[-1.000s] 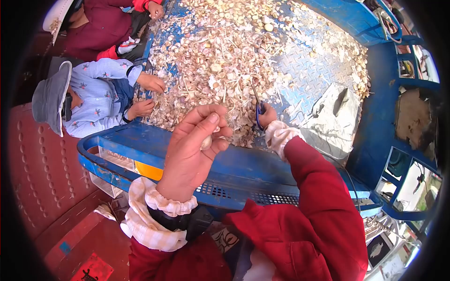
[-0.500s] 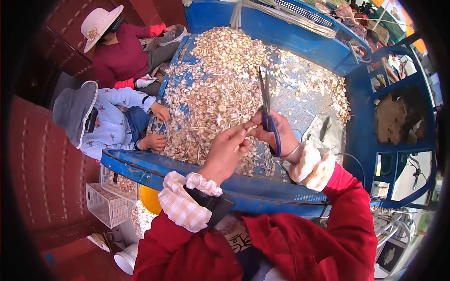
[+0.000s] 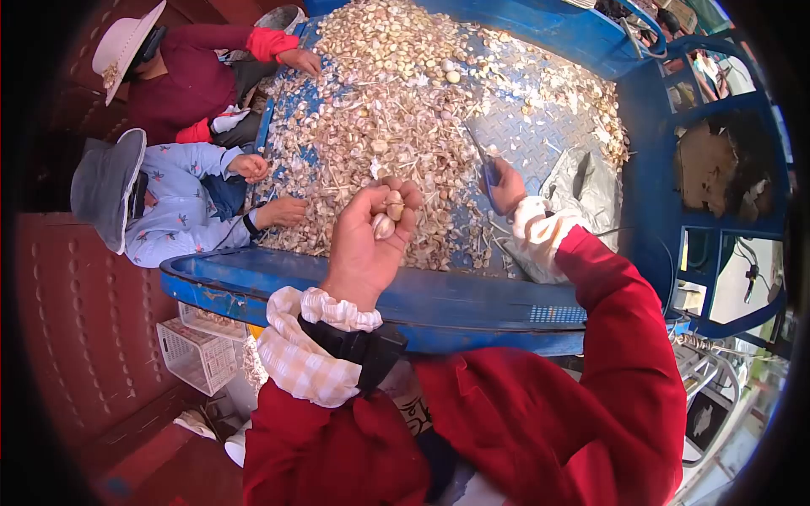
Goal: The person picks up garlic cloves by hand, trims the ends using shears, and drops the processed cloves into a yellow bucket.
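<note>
My left hand (image 3: 359, 249) is turned palm up with its fingers curled around a few garlic cloves (image 3: 386, 224), which show their pale pinkish skins. To the right, my right hand (image 3: 509, 187) grips scissors (image 3: 488, 173) with dark blue handles; the blades point up and away over the bed, slightly blurred. Beneath and beyond both hands spreads a heap of garlic cloves, skins and stalks (image 3: 363, 143) on the blue metal truck bed (image 3: 527, 105).
Two people in hats sit along the left side, their hands at the heap's edge. A grey plastic bag (image 3: 582, 190) lies right of my right hand. The bed's blue side board (image 3: 456, 295) runs in front of me. A white crate (image 3: 198, 354) stands low left.
My hands have come apart: the left moved left and turned palm up, showing cloves, while the right moved up and right with the scissors. The view has shifted somewhat.
</note>
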Motion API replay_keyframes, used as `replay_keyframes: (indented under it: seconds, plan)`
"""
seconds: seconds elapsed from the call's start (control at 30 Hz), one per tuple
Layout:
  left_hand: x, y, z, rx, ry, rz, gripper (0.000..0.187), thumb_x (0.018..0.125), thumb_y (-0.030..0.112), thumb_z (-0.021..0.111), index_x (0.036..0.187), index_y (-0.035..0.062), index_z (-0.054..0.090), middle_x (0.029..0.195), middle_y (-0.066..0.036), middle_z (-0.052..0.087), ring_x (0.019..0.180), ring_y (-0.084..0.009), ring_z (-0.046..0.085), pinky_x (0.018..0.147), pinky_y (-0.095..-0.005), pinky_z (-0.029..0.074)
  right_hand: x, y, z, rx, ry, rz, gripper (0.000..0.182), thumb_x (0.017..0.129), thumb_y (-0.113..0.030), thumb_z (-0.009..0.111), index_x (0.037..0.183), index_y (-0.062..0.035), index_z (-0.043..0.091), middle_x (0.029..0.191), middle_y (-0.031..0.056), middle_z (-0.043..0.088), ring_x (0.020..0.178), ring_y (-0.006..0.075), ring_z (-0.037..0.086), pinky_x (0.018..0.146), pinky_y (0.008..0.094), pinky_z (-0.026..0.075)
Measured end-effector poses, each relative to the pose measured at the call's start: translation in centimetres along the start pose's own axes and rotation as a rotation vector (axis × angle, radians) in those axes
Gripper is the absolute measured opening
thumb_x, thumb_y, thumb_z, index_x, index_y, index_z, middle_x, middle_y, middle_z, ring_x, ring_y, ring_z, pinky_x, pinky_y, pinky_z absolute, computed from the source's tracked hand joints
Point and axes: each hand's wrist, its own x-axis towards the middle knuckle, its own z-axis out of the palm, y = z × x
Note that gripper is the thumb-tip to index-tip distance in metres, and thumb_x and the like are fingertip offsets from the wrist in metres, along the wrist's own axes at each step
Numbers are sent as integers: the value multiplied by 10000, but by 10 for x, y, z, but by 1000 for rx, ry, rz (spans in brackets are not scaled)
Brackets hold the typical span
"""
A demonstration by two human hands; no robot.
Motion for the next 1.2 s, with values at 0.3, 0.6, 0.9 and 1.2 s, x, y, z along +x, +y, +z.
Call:
replay_keyframes:
  seconds: [0.3, 0.6, 0.9, 1.2]
  plan:
    - [7, 8, -4, 16, -135, 101, 149, 873, 59, 508, 1013, 43, 556, 913, -54, 594, 812, -122, 585, 635, -205, 487, -33, 102, 100, -177, -135, 225, 216, 701, -205, 677, 833, -72, 571, 681, 139, 615, 634, 286, 619, 593, 342, 470]
    - [1, 6, 6, 129, -59, 124, 137, 874, 55, 504, 999, 39, 559, 877, -42, 589, 745, -102, 567, 599, -201, 467, -23, 97, 136, -205, -29, 296, 240, 708, -155, 645, 906, -47, 560, 731, 168, 618, 706, 348, 608, 637, 413, 468]
    - [3, -3, 5, 301, -72, 130, 171, 902, 97, 514, 1055, 27, 543, 818, -42, 575, 686, -93, 548, 547, -187, 448, -1, -69, 18, 170, -37, -9, 156, 763, -152, 629, 785, -31, 532, 610, 83, 531, 544, 160, 466, 542, 305, 404]
    - [-1, -18, 4, 604, -263, 90, 163, 917, 197, 523, 1029, 80, 549, 843, -15, 591, 705, -92, 561, 599, -198, 456, -62, -198, -38, 293, 50, -340, 147, 741, -128, 609, 815, -36, 522, 670, 123, 547, 588, 263, 527, 568, 339, 423]
